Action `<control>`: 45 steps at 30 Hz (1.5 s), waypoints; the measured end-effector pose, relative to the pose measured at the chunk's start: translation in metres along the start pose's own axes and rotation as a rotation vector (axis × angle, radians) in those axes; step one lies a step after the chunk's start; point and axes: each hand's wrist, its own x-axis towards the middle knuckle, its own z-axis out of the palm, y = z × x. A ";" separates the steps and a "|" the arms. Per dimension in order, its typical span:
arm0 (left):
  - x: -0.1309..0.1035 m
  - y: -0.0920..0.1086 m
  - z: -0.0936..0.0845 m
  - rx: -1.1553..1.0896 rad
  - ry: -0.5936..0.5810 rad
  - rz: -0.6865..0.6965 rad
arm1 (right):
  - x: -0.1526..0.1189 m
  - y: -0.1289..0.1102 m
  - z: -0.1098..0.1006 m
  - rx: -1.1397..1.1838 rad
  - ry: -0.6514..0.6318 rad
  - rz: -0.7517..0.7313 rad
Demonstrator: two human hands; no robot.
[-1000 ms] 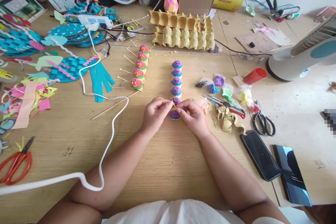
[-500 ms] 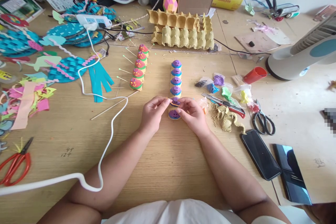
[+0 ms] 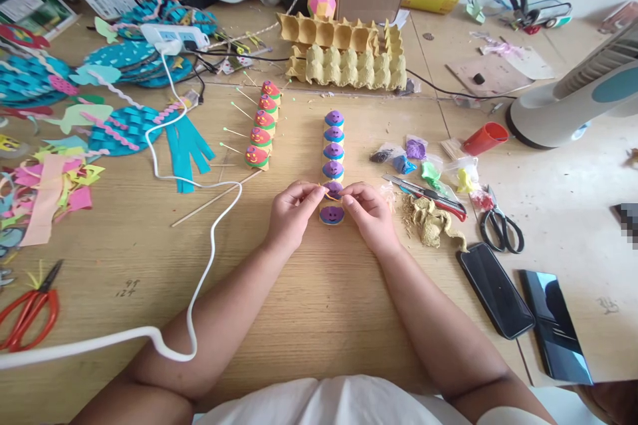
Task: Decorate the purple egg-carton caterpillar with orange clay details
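Note:
A thin orange strand (image 3: 333,197), which looks like modelling clay, is stretched between my two hands. Its left end is pinched by my left hand (image 3: 298,209), its right end by my right hand (image 3: 369,214). Below and around it stands a row of egg-carton cups (image 3: 333,151) covered in purple and blue clay, with small dark faces. The strand crosses in front of the second-nearest cup, partly hiding it. The nearest purple cup (image 3: 331,214) shows its smiling face between my hands.
Left stands a red and green caterpillar row (image 3: 257,137) with sticks poking out. A white cable (image 3: 214,239) crosses the table. Bagged clay (image 3: 431,174), a utility knife (image 3: 423,194), black scissors (image 3: 498,226) and two phones (image 3: 495,291) lie right. Egg cartons (image 3: 356,66) are behind.
My right hand has shifted slightly right, uncovering more of the nearest purple cup. The strand looks drawn out a little longer. My left hand has barely moved.

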 end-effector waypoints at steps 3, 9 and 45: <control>0.002 -0.001 0.001 -0.067 0.029 -0.088 | 0.000 0.000 0.000 -0.085 -0.018 -0.053; 0.002 -0.001 0.002 -0.113 0.020 -0.135 | 0.000 -0.002 -0.001 -0.181 0.003 -0.109; 0.000 0.010 -0.008 0.534 -0.262 0.296 | 0.005 0.000 -0.005 -0.225 -0.055 -0.072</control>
